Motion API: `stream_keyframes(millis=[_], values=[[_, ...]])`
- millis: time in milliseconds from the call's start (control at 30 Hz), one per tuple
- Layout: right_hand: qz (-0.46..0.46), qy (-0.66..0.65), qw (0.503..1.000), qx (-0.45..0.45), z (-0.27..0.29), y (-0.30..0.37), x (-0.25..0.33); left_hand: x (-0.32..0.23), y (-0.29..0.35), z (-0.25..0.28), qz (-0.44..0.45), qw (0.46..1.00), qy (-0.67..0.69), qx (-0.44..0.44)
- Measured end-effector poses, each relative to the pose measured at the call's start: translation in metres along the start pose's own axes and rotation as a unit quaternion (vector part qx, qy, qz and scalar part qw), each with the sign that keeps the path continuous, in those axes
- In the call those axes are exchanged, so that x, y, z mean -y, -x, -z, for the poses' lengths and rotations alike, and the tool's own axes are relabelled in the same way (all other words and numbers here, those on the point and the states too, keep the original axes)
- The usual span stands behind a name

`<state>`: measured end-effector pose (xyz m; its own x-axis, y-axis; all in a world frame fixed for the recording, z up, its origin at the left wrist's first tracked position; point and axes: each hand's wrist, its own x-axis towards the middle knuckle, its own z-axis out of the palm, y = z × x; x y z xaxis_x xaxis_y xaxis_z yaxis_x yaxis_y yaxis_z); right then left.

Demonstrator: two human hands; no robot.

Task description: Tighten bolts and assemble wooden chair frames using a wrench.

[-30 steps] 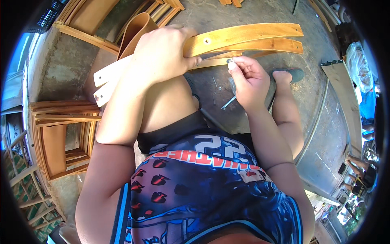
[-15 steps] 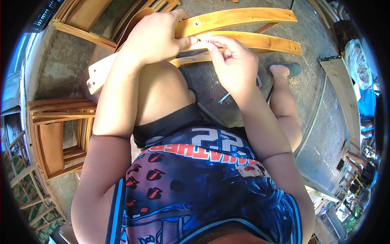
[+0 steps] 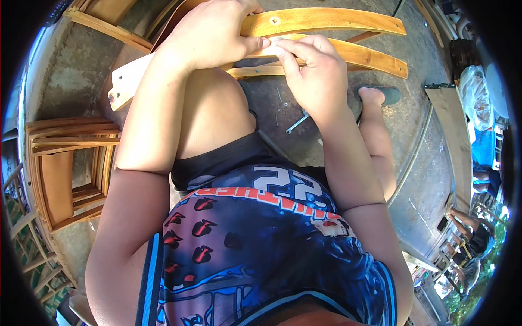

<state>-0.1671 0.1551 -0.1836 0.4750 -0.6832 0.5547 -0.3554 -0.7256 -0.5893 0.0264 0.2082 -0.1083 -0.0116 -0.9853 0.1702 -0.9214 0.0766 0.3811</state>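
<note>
My left hand (image 3: 217,38) is closed round a varnished wooden frame, its thumb pressed on the nearer of two curved slats (image 3: 367,56). The farther curved slat (image 3: 331,20) has a round hole, and my left fingers curl near its end. My right hand (image 3: 321,73) is closed in a pinch, with thumb and forefinger against the nearer slat beside my left thumb. A small pale piece of hardware is between those fingertips, mostly hidden. A pale wooden end (image 3: 124,87) with dark holes sticks out left of my left forearm.
On the concrete floor below my right hand lie an open-ended wrench (image 3: 297,123) and thin bolts (image 3: 279,96). Stacked wooden frames (image 3: 57,182) stand at the left. A long wooden board (image 3: 454,130) lies at the right, near a clear plastic bag (image 3: 474,89). Other people are at the far right.
My right fingertips have moved up and left, right against the slat next to my left thumb. The small piece they pinch is now mostly covered. The whole view has shifted slightly.
</note>
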Motion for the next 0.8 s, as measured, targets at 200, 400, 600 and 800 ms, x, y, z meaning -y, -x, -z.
stream_keyframes(millis=[200, 400, 600, 800], values=[[0.023, -0.003, 1.0, 0.02, 0.006, -0.001, -0.002, -0.002, 0.0, 0.015, 0.018, 0.999, 0.001, 0.036], [0.011, 0.104, 0.994, -0.022, 0.003, 0.004, 0.005, -0.012, -0.003, 0.025, 0.035, 0.996, 0.009, 0.076], [0.034, 0.093, 0.995, 0.014, 0.01, 0.005, 0.003, -0.001, -0.002, 0.019, 0.026, 0.997, 0.021, 0.072], [0.123, 0.094, 0.987, 0.035, 0.003, 0.009, 0.016, -0.01, -0.003, 0.026, 0.034, 0.996, 0.03, 0.079]])
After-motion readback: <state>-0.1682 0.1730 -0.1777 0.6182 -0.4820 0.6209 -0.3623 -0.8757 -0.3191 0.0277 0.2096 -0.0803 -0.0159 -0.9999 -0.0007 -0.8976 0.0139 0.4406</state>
